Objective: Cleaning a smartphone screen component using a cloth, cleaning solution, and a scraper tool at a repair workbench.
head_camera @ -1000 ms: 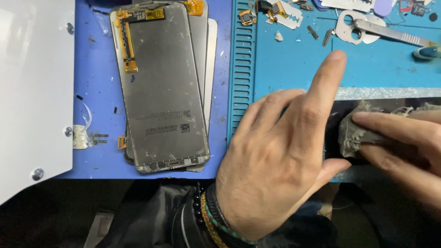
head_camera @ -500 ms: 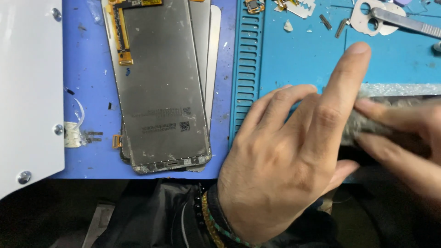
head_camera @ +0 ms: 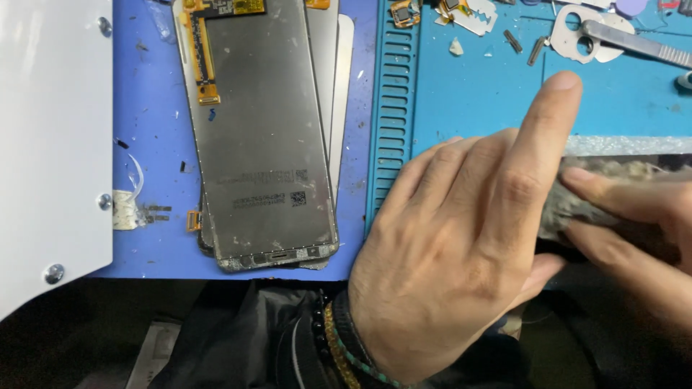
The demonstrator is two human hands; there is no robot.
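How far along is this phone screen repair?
Looks done: a stack of stripped screen panels lies aside on the blue mat. In hand: the left hand steadies something dark, mostly hidden, while the right hand presses a grey wad on it. Left: small parts and tweezers lie loose.

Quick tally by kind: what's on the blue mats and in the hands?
Stacked grey phone screen panels: 3
Blue work mats: 2
Metal tweezers: 1
Dirty grey wiping cloth: 1, pinched by right hand, left hand beside it
Total: 7
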